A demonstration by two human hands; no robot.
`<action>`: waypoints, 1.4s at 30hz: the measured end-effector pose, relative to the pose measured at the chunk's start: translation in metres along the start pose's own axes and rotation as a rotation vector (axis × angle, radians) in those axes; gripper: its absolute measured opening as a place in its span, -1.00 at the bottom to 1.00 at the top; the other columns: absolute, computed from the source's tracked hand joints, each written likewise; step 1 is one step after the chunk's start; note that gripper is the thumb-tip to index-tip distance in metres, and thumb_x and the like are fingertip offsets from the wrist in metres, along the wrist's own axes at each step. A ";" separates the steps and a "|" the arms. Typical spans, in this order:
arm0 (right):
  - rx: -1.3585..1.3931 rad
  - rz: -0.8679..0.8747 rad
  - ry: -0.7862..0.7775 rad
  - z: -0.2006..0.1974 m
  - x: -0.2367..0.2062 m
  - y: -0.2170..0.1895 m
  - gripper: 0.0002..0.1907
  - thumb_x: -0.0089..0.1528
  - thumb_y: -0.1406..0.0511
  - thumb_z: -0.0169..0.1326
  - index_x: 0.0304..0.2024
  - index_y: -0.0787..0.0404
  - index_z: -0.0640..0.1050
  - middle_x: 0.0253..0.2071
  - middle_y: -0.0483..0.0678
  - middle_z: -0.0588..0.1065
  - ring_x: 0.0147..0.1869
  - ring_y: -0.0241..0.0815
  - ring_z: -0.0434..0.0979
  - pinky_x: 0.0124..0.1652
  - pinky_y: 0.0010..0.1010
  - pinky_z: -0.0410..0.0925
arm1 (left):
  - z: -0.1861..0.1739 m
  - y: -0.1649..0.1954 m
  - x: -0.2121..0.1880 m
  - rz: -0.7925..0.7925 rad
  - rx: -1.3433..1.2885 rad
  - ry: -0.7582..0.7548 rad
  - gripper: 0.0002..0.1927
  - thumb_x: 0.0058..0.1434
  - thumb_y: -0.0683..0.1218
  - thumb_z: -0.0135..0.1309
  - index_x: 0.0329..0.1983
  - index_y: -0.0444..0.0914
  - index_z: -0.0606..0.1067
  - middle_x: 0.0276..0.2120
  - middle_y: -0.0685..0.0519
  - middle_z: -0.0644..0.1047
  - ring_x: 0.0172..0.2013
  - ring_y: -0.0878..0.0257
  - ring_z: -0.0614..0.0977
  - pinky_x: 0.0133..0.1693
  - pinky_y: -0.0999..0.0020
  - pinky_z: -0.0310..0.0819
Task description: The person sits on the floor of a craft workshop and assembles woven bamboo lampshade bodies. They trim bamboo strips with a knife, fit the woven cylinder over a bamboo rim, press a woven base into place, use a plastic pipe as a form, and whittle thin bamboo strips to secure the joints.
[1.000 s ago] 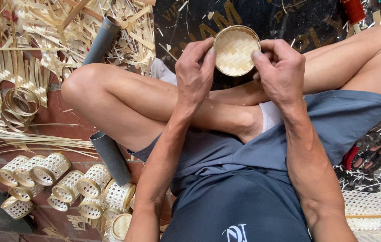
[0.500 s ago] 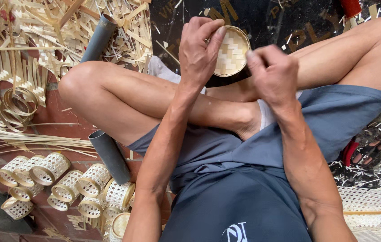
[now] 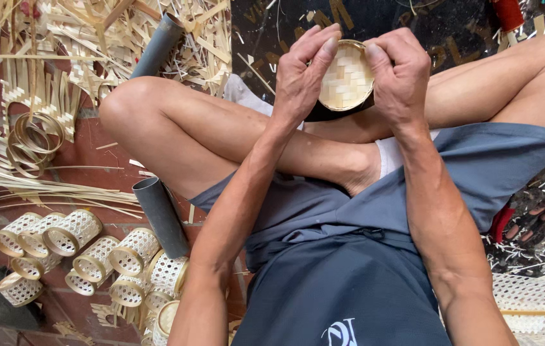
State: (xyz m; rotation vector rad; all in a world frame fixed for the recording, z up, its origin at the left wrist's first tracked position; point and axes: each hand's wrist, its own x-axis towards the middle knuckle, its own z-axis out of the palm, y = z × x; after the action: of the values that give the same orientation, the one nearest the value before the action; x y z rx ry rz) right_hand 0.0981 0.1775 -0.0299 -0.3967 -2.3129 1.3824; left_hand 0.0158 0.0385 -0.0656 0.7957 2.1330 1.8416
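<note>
Bamboo strips [image 3: 48, 83] litter red floor [image 3: 118, 138] — woven rings [image 3: 80, 250] nearby.

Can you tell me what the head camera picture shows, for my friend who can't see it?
Both hands, left hand and right hand, hold a small round woven bamboo lid above crossed legs. Little woven rings and bamboo strips lie on the floor beside a grey pipe.

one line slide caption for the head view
Seated cross-legged, left hand and right hand grip a small woven bamboo tray; woven rings lie nearby.
</note>
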 end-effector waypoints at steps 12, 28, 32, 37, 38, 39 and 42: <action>0.030 0.105 -0.038 -0.006 -0.005 0.010 -0.83 0.44 0.40 0.21 0.06 0.34 0.64 -0.24 -0.04 0.47 -0.20 -0.30 0.45 -0.20 -0.49 0.33 | -0.006 -0.015 -0.033 -0.407 -0.121 0.065 -0.71 0.32 -0.18 0.20 0.09 -0.36 0.60 -0.33 0.12 0.44 -0.44 0.44 0.52 -0.43 0.51 0.59; 0.123 0.307 0.058 -0.019 -0.023 -0.009 -0.84 0.45 0.42 0.11 0.02 0.42 0.59 -0.30 -0.18 0.52 -0.30 -0.48 0.42 -0.32 -0.59 0.32 | -0.031 -0.027 -0.038 -0.662 -0.695 0.208 -0.67 0.43 -0.09 0.13 0.12 -0.45 0.54 -0.18 0.01 0.60 -0.24 0.33 0.58 -0.23 0.40 0.50; 0.011 0.260 0.109 -0.027 -0.029 -0.039 -0.52 0.28 0.49 0.02 0.28 0.42 0.46 -0.45 -0.10 0.36 -0.42 -0.44 0.27 -0.41 -0.56 0.25 | -0.041 -0.009 -0.076 -0.610 -1.224 0.072 -0.33 0.33 0.11 0.18 0.30 -0.46 0.37 0.14 -0.07 0.56 0.16 0.20 0.60 0.26 0.27 0.47; 0.024 0.194 -0.101 -0.018 -0.041 -0.062 -0.53 0.29 0.52 0.03 0.28 0.42 0.49 -0.36 -0.03 0.48 -0.37 -0.37 0.42 -0.32 -0.49 0.33 | -0.050 -0.010 -0.113 -0.507 -1.174 0.034 -0.26 0.32 0.02 0.28 0.39 -0.47 0.28 0.23 -0.13 0.47 0.23 0.05 0.51 0.32 0.09 0.33; 0.032 0.238 -0.125 -0.016 -0.044 -0.066 -0.52 0.28 0.51 0.06 0.28 0.43 0.50 -0.47 -0.05 0.44 -0.44 -0.37 0.37 -0.38 -0.49 0.30 | -0.053 -0.011 -0.117 -0.501 -1.191 0.054 -0.25 0.31 0.02 0.27 0.41 -0.45 0.28 0.26 -0.14 0.46 0.26 0.03 0.50 0.35 0.07 0.32; 0.032 0.184 -0.108 -0.014 -0.049 -0.070 -0.52 0.30 0.50 0.06 0.29 0.43 0.49 -0.40 -0.05 0.47 -0.41 -0.38 0.41 -0.35 -0.50 0.33 | -0.056 -0.012 -0.122 -0.498 -1.207 0.072 -0.24 0.30 0.02 0.25 0.44 -0.43 0.28 0.29 -0.15 0.45 0.29 0.01 0.49 0.37 0.04 0.30; 0.031 0.053 -0.070 -0.011 -0.059 -0.082 -0.53 0.32 0.50 0.09 0.30 0.43 0.46 -0.32 -0.06 0.49 -0.38 -0.39 0.44 -0.32 -0.53 0.36 | -0.064 -0.012 -0.131 -0.534 -1.403 0.074 -0.24 0.28 0.09 0.19 0.42 -0.41 0.27 0.28 -0.16 0.46 0.29 -0.02 0.49 0.37 0.03 0.32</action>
State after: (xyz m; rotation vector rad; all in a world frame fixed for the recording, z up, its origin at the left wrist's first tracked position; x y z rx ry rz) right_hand 0.1526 0.1216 0.0356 -0.4089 -2.3498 1.4778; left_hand 0.0904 -0.0853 -0.0891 -0.1713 0.5111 2.3058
